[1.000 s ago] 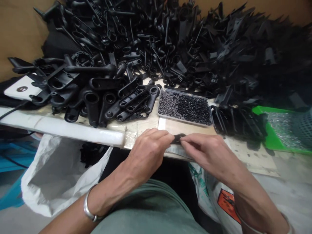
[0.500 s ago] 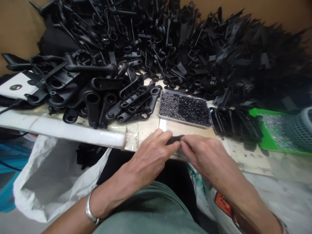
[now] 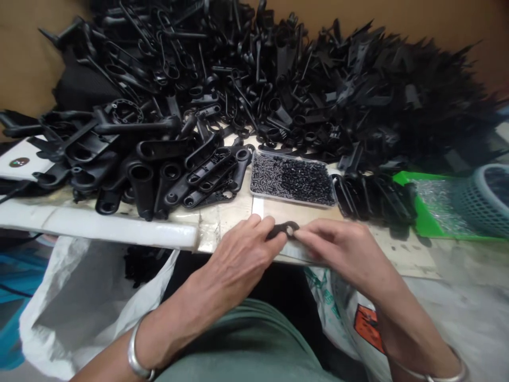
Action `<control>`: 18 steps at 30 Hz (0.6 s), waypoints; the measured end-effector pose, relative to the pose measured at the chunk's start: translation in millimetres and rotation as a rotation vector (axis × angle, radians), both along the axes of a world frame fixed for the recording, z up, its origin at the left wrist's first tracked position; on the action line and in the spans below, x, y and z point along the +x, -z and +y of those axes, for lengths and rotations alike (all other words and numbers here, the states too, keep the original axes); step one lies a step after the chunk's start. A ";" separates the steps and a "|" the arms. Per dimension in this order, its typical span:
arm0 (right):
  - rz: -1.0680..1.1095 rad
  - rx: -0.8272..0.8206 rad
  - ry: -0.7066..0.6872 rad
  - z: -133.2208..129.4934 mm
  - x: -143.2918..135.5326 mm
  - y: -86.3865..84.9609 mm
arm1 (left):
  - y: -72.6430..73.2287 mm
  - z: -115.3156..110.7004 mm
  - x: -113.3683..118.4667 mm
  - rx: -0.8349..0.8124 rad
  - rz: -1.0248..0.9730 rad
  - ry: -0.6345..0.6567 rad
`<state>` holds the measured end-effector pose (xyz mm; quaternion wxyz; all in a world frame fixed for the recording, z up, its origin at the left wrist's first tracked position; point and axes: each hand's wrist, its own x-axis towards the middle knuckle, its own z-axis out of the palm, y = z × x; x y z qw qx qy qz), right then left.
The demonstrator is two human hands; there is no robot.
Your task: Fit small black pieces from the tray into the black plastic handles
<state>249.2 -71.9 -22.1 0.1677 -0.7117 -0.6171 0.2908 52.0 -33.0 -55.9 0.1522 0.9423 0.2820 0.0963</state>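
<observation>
Between my hands, at the front edge of the table, is a black plastic part [image 3: 283, 229] with a ring-shaped end. My left hand [image 3: 248, 249] is closed round its left portion, thumb and fingers pinching it. The ring end points right and light shows through its hole. My right hand [image 3: 338, 244] is closed in a pinch at the ring's right side, its fingertips touching or nearly touching it; anything small between them is hidden. Just beyond the hands sits a clear tray [image 3: 293, 178] of small dark pieces.
Black plastic arms [image 3: 151, 175] lie heaped at the left, with a taller pile [image 3: 278, 69] behind. Several black parts [image 3: 374, 196] stand in a row right of the tray. Further right are a green tray [image 3: 427, 215] and a grey-blue basket [image 3: 483, 199]. A white sack [image 3: 59, 313] hangs open below left.
My right hand has shifted slightly right along the part, so the ring end now shows between my hands. My left hand keeps its hold. The camera view has shifted a little.
</observation>
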 end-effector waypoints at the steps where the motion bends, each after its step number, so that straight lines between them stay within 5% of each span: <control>1: 0.122 -0.027 0.122 -7.0 3.1 3.2 | 1.0 -0.4 0.1 0.000 -0.015 -0.013; 5: 0.579 -0.167 0.377 -36.5 4.5 17.2 | 9.1 -5.4 1.3 -0.035 -0.162 -0.088; 11: 1.195 -0.019 0.431 -39.1 -13.8 27.9 | 13.7 -15.0 7.8 -0.054 -0.399 -0.101; 18: 1.342 0.162 0.445 -31.4 -23.9 35.9 | -1.3 -19.1 7.4 0.023 -0.250 -0.045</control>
